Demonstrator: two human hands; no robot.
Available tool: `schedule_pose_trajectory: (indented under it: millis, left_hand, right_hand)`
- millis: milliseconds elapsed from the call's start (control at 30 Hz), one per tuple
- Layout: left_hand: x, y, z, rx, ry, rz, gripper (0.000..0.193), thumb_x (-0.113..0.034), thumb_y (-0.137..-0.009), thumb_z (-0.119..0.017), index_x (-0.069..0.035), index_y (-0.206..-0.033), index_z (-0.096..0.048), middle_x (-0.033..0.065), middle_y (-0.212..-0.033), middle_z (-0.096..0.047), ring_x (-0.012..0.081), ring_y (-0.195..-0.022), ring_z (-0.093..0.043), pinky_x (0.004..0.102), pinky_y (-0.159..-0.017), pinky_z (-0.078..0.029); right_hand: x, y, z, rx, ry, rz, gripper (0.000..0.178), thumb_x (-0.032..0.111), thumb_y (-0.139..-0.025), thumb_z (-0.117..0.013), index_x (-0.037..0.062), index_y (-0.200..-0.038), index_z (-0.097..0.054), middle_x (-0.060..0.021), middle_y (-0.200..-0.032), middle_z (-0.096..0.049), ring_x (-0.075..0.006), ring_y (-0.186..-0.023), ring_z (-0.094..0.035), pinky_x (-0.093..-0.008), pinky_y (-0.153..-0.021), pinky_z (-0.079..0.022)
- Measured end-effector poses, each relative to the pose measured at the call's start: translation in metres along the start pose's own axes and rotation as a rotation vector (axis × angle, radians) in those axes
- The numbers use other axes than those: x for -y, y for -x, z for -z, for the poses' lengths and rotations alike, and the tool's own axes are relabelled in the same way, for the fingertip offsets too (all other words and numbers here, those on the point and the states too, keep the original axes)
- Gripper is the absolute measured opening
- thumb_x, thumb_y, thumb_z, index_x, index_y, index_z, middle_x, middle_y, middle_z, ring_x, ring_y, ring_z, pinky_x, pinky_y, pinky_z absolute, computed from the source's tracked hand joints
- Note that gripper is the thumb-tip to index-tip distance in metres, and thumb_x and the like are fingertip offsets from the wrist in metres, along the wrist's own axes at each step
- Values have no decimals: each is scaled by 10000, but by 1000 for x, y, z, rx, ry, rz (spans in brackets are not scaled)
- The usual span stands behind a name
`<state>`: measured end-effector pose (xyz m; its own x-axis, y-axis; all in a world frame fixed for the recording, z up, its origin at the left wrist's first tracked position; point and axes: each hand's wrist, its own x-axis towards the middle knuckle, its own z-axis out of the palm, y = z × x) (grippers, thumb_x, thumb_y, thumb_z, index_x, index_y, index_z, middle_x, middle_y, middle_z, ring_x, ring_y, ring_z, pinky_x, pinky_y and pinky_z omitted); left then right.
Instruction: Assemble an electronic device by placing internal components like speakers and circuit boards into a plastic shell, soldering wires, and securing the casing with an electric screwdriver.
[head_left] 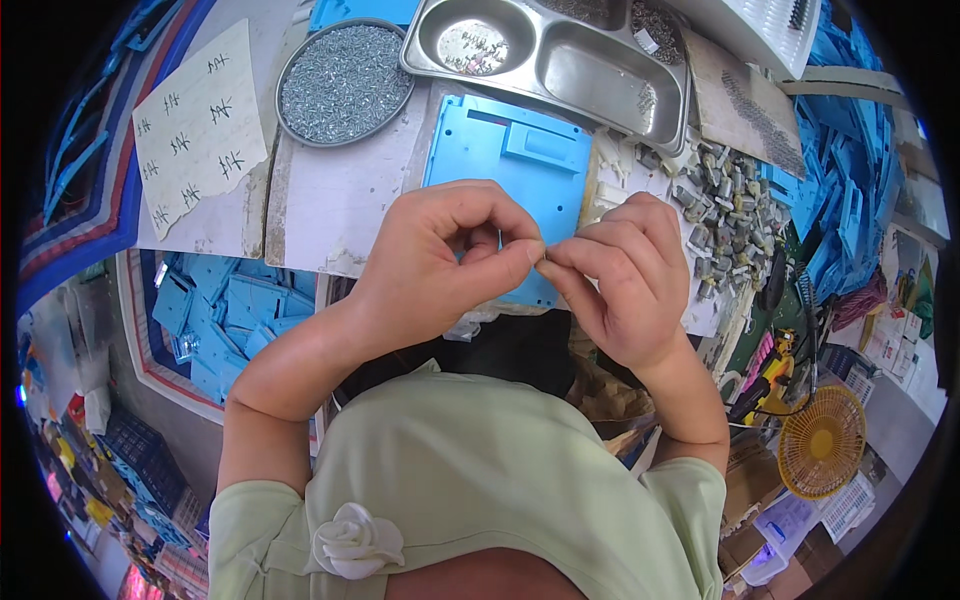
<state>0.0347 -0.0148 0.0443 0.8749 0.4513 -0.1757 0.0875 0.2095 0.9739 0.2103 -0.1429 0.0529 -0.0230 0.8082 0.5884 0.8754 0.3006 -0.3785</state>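
Observation:
My left hand (430,255) and my right hand (635,275) meet fingertip to fingertip over a light blue plastic panel (470,150). Thumb and forefinger are pinched on each side, around something too small to make out. The panel lies flat on the bench below them, with a raised rectangular part and small holes; my hands hide its lower left and right side. Just beyond it stands a steel compartment tray (535,85) holding small metal bits. A round metal dish (305,128) full of small silvery screws or pins is at the upper left.
Small grey metal parts with white ends (735,210) are heaped on the right, near stacked blue panels (840,200). A marked paper sheet (200,130) lies at left, above a bin of blue pieces (235,310). An orange-yellow fan (822,440) stands lower right.

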Motion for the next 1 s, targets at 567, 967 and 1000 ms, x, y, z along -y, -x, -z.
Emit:
schedule_pose_trajectory:
  millis: [567, 967, 1000]
  left_hand:
    - [5, -30, 43, -152, -562, -352, 42, 20, -850, -714, 19, -886, -692, 13, -847, -644, 57, -633, -478, 216, -588, -388]
    - [11, -18, 53, -203, -737, -511, 85, 24, -825, -731, -10, -888, -685, 26, -842, -644, 84, -585, -458, 238, -523, -354]
    - [12, -15, 54, -204, -733, -523, 95, 23, -820, -735, -13, -893, -686, 27, -845, -645, 90, -588, -463, 241, -523, -357]
  right_hand:
    - [-34, 8, -2, 128, -5, -306, 131, 38, -774, -788, 53, -887, -722, -69, -828, -668, -287, -814, -595, -384, -738, -489]
    - [-41, 4, 12, 205, 94, -92, 224, 78, -775, -806, 80, -984, -725, -46, -878, -683, -255, -865, -630, -382, -796, -509]
    - [-51, 6, 26, 155, 10, -180, 220, 69, -794, -797, 69, -1005, -733, -53, -895, -701, -244, -880, -649, -364, -813, -522]
